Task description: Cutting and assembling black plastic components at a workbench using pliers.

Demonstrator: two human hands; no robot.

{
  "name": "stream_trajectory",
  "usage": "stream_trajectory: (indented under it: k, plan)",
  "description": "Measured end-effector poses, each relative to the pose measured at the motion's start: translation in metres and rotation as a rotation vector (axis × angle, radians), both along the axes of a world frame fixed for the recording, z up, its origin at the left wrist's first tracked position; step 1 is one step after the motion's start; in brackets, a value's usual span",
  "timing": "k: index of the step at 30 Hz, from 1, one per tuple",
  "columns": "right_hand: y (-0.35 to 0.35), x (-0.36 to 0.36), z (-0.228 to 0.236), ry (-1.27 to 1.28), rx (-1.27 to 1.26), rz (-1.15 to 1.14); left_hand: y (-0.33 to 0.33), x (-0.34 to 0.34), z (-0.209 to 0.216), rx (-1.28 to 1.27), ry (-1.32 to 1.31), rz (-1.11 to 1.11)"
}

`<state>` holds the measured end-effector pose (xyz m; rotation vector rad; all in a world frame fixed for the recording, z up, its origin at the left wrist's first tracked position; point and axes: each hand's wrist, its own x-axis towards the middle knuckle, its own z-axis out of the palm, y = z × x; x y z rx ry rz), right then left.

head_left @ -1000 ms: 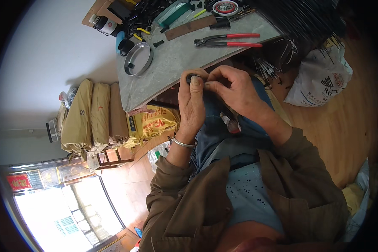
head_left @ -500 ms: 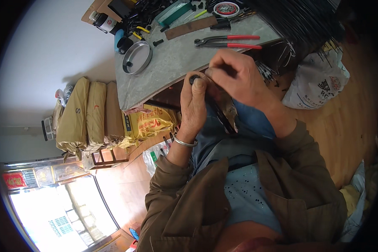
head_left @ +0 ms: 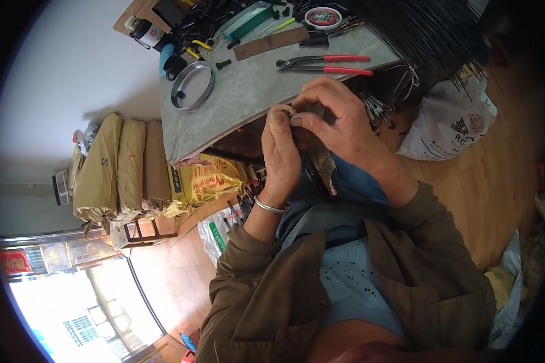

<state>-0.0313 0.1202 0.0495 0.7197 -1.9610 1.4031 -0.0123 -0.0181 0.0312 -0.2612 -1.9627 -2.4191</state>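
Note:
Above my lap, my left hand (head_left: 280, 145) is closed with the thumb up. It grips the upper end of a dark rod (head_left: 315, 176) that slants down between my forearms. My right hand (head_left: 340, 115) meets it at the left thumb tip, thumb and forefinger pinched together on something too small to make out. Fingers hide most of the rod's end. On the grey table just beyond lie pincers with red handles (head_left: 344, 58). A round metal dish (head_left: 195, 81) with a small black piece (head_left: 181, 95) in it stands farther left.
A flat brown bar (head_left: 272, 43), a green tray (head_left: 247, 23) and a round white tub (head_left: 323, 17) lie toward the table's back. Bundled black rods (head_left: 430, 36) overhang the right end. A white sack (head_left: 448, 121) stands right; wrapped brown bundles (head_left: 103, 166) lean left.
My right hand has come in against the left thumb tip and pinches there. The left thumb now covers the round black end seen before. The whole view has shifted slightly.

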Motion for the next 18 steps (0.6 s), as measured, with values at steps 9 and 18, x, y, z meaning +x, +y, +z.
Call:
stream_trajectory:
  k: [9, 18]
  plan:
    - [-0.005, 0.001, -0.013, -0.068, 0.08, -0.054, 0.0, 0.001, -0.004, -0.144, 0.042, 0.059]
    - [0.058, -0.088, -0.031, 0.131, 0.577, -0.405, -0.006, -0.002, -0.005, 0.072, 0.027, -0.026]
